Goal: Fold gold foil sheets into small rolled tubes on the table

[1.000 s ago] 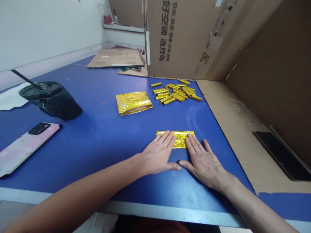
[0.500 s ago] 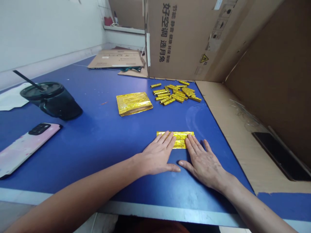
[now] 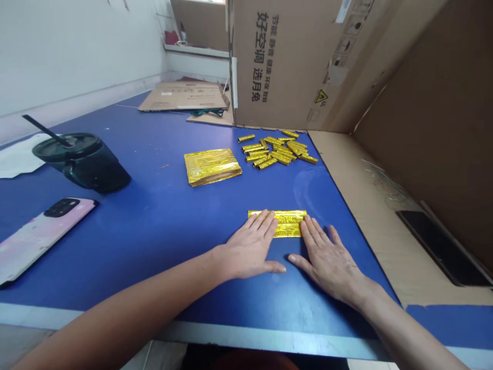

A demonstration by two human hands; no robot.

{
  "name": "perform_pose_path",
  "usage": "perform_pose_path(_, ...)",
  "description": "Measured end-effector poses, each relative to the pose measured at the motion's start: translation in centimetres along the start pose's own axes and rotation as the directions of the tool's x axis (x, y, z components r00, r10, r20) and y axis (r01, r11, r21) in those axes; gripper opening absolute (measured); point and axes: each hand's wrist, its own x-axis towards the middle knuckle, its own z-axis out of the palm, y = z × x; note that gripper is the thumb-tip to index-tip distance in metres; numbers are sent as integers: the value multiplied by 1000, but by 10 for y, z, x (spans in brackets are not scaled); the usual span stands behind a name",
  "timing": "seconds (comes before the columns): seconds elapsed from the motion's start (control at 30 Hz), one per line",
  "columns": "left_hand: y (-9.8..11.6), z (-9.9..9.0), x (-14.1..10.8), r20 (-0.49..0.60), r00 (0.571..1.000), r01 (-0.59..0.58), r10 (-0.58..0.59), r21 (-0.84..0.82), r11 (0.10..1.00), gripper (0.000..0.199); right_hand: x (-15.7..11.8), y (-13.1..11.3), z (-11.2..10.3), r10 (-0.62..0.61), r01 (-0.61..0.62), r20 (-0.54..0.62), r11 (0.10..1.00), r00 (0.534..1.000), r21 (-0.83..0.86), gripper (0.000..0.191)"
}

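Observation:
A strip of shiny gold foil paper (image 3: 289, 224), creased lengthwise, lies on the blue table under my fingers. My left hand (image 3: 252, 244) rests flat on its left part, thumb pointing right across the bare tabletop. At the strip's right end, the fingertips of my right hand (image 3: 325, 257) touch the edge, with the fingers stretched out and the thumb spread. Farther back is a flat stack of gold foil sheets (image 3: 213, 167). Right of that stack, several small folded gold foil rolls (image 3: 283, 151) are heaped loosely.
A dark lidded mug with a straw (image 3: 98, 164) and a pink phone (image 3: 46, 236) stand and lie at the left. Cardboard panels (image 3: 292, 67) rise behind and at the right. A dark flat device (image 3: 442, 249) lies on cardboard at the right. Flattened cardboard (image 3: 183, 96) is at the back.
My right hand has slid a little to the right along the foil strip, uncovering more of it. My left hand has stayed in place.

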Motion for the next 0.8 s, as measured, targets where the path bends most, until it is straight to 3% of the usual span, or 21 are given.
perform_pose_path(0.1, 1, -2, 0, 19, 1000, 2, -2, 1, 1000, 96, -3, -8, -19, 53, -53, -5, 998, 999, 26, 90)
perform_pose_path(0.27, 1, -7, 1, 80, 996, -30, 28, 32, 999, 80, 8, -42, -40, -175, 163, 31, 959, 984, 233, 79)
perform_pose_path(0.37, 1, -6, 2, 92, 996, -15, 13, 16, 1000, 81, 22, -49, -31, -172, 147, 51, 936, 984, 319, 80)
perform_pose_path(0.47, 1, -4, 2, 73, 997, -3, 4, -16, 1000, 90, 31, -41, -16, -186, 166, 32, 931, 982, 327, 79)
perform_pose_path(0.6, -1, 0, 1, 4, 1000, -11, 11, -31, 999, 95, 28, -21, -2, -226, 224, -19, 945, 974, 238, 76)
perform_pose_path(0.8, -1, -1, -1, -3, 1000, -6, 6, -33, 999, 94, 21, -4, 8, -148, 155, -60, 980, 987, 126, 75)
